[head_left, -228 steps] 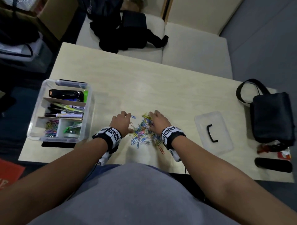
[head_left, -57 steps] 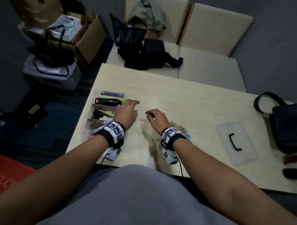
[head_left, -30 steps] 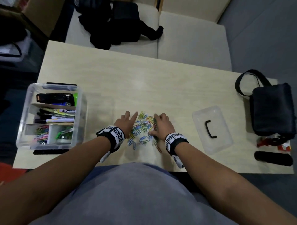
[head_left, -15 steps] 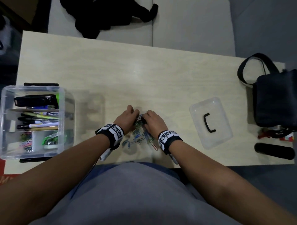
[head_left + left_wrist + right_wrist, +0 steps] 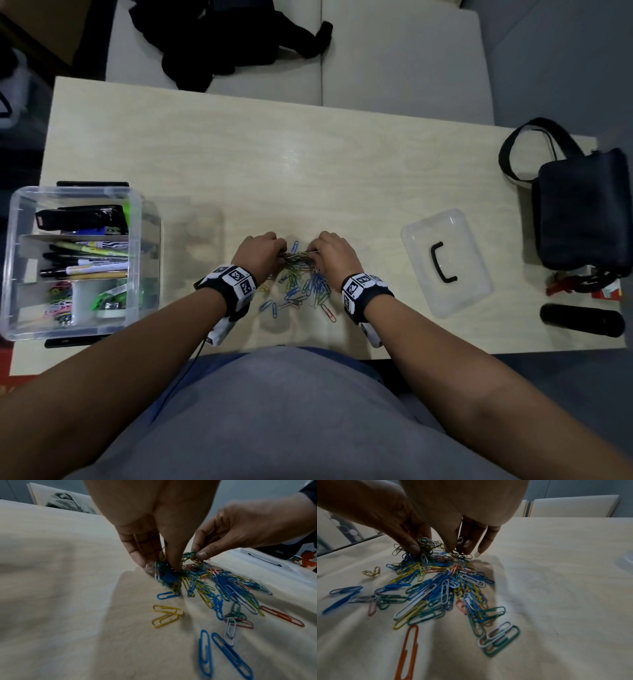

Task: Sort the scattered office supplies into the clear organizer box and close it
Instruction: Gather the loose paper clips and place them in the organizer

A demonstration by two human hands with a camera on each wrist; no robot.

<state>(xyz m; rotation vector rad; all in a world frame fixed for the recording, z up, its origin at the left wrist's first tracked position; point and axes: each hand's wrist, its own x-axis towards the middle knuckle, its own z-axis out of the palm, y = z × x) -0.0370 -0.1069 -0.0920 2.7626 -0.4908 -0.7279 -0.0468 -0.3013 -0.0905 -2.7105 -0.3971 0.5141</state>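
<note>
At the near middle of the tabletop (image 5: 308,164), both hands had closed in since a moment earlier. The left hand (image 5: 262,253) and right hand (image 5: 334,255) each pinched a clump of paper clips (image 5: 301,281), ready for the box (image 5: 73,263).

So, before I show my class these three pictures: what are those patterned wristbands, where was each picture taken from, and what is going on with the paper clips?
No machine here: a person works bare-handed, wearing a camera on the head and on each wrist. The head view looks down at the table. The left hand and right hand both pinch clumps from the coloured paper clips; the wrist views show this close up. The clear organizer box stands open at the left, already holding pens and clips; its lid lies at the right beside a black bag.
</note>
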